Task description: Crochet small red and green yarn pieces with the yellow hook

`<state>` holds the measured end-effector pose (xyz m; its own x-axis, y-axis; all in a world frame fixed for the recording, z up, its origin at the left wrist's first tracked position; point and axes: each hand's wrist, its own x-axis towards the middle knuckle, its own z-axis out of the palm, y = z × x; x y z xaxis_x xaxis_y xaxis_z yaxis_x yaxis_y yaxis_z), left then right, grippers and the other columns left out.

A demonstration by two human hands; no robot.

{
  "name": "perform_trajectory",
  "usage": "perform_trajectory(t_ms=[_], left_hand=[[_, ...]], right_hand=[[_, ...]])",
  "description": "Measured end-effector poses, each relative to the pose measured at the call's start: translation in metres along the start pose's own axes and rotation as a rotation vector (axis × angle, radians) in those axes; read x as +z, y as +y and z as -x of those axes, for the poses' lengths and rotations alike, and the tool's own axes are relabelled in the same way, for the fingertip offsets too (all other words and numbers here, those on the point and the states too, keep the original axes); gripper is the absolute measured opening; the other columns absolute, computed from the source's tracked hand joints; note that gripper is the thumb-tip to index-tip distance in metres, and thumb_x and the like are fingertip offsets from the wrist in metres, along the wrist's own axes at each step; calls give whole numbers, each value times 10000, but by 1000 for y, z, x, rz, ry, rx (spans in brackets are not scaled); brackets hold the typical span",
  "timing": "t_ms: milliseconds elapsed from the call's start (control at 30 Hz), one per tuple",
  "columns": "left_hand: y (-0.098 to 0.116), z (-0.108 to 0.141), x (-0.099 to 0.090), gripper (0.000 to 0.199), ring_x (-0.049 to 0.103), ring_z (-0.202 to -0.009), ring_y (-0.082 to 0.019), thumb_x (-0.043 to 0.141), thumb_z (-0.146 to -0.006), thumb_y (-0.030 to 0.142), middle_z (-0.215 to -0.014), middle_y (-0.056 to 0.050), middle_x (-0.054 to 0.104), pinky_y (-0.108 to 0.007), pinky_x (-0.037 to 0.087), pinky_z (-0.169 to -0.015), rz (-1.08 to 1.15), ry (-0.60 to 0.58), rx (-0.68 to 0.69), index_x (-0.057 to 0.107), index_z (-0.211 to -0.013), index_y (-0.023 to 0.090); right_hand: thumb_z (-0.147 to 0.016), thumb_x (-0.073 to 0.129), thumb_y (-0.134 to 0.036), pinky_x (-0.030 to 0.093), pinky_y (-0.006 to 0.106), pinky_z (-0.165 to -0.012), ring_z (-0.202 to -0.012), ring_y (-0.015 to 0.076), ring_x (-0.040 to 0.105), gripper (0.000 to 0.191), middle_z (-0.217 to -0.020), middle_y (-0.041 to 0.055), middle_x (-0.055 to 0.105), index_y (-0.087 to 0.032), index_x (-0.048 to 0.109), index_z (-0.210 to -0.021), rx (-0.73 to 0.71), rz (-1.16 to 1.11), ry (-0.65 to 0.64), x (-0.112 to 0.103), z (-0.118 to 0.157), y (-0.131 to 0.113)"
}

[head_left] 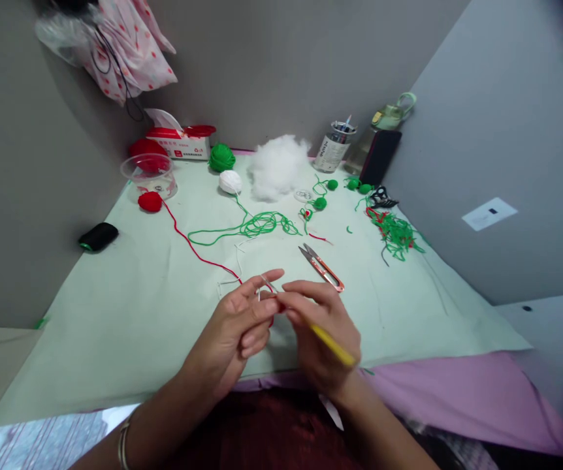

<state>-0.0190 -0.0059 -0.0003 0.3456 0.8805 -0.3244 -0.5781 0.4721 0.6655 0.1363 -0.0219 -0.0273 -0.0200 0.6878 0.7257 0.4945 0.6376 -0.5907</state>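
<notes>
Dark red clothing [247, 431] shows below the left hand [237, 320], which pinches red yarn [198, 255], its index finger stretched out; I see the right hand [328, 326] closed round a yellow-handled tool [332, 344], both hands above the surface [139, 313]

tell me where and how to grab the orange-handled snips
Probably best by the orange handles, coming from the near right: the snips lie flat with that end toward the right hand and the pointed blades facing away to the left.
</notes>
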Motion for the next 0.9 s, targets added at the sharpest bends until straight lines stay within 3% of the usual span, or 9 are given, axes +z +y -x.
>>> perform_trajectory(t_ms=[100,200,367,500,567,633,767,900], left_hand=[[5,-2,0,435,200,-429,18,883,-795,174,-689,67,555,-125,211,-383,38,0,-15,770,-1214,139],[6,-1,2,430,280,-418,35,883,-796,172,-821,24,645,-130,226,-391,-36,0,32,777,-1213,178],[-1,0,4,461,374,-436,22,914,-785,195,-859,26,658,-125,278,-394,-84,20,108,784,-1226,225],[0,-4,0,386,254,-424,14,896,-802,202,-646,79,516,-111,252,-383,24,-22,-10,809,-1176,163],[4,-6,-1,338,212,-436,9,892,-797,188,-606,96,447,-105,239,-379,80,-27,-51,826,-1123,125],[7,-6,-1,324,230,-438,19,887,-790,151,-652,79,498,-101,242,-382,89,0,-25,831,-1109,133],[4,-6,3,411,373,-431,32,904,-773,136,-852,28,655,-118,286,-394,-35,5,77,820,-1166,222],[1,-5,4,360,395,-434,18,900,-803,208,-826,20,655,-138,309,-406,-110,5,87,823,-1155,215]], right_hand=[[-1059,553,-194,598,348,-688,-778,192,708,249,-886,42,760,-278,786,-1082,215,-313,78,-3,-8,0],[-1053,594,-222,587,331,-711,-810,184,716,211,-907,32,776,-274,797,-1027,287,-441,30,-2,-15,-1],[-1024,619,-133,614,326,-766,-899,185,747,277,-993,36,807,-305,793,-1154,159,-252,-18,0,-12,-3],[-985,674,-139,634,339,-767,-934,207,759,294,-1080,64,802,-317,803,-1180,-8,4,-34,-3,-7,-2],[-1008,642,-159,629,353,-753,-881,208,750,253,-994,59,796,-297,803,-1147,72,-85,26,-6,-9,-1],[-1045,594,-204,609,346,-692,-764,187,715,220,-885,43,762,-273,798,-1087,230,-279,91,-7,-12,0],[-1037,634,-276,599,338,-720,-783,181,709,186,-887,41,764,-251,809,-979,351,-444,13,-5,-19,1],[-1040,642,-291,597,294,-707,-750,149,707,171,-897,25,783,-252,803,-1000,454,-544,24,-4,-18,6]])
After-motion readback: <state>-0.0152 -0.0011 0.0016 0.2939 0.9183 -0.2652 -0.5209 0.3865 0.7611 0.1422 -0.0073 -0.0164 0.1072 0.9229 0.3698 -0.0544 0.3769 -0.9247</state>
